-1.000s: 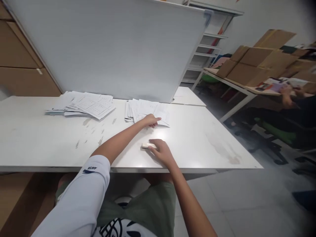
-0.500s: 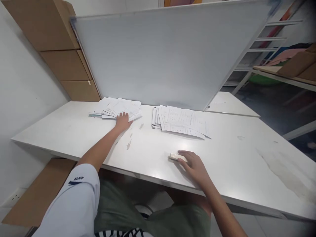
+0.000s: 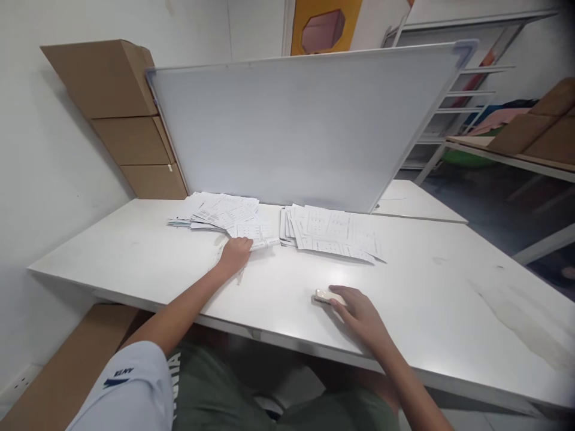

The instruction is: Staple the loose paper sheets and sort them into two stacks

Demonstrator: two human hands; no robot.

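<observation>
My left hand (image 3: 236, 254) is closed on the near edge of some printed paper (image 3: 252, 231), which bends up as it slides off the left pile of papers (image 3: 220, 207). How many sheets it grips I cannot tell. My right hand (image 3: 357, 308) rests on the table with its fingers wrapped round a small cream stapler (image 3: 327, 296), whose front end points left. Beyond the stapler lies a second pile of printed sheets (image 3: 335, 230), loosely fanned out.
A large whiteboard (image 3: 287, 131) stands along the back of the white table (image 3: 148, 257). Stacked cardboard boxes (image 3: 121, 81) rise at the back left beside the wall. Another cardboard piece (image 3: 76, 359) lies below the table at the left. Shelving and a side table (image 3: 507, 152) are at the right.
My left hand has drawn paper off the left pile, toward me and to the right. My right hand stays on the stapler. The camera view has tilted up.
</observation>
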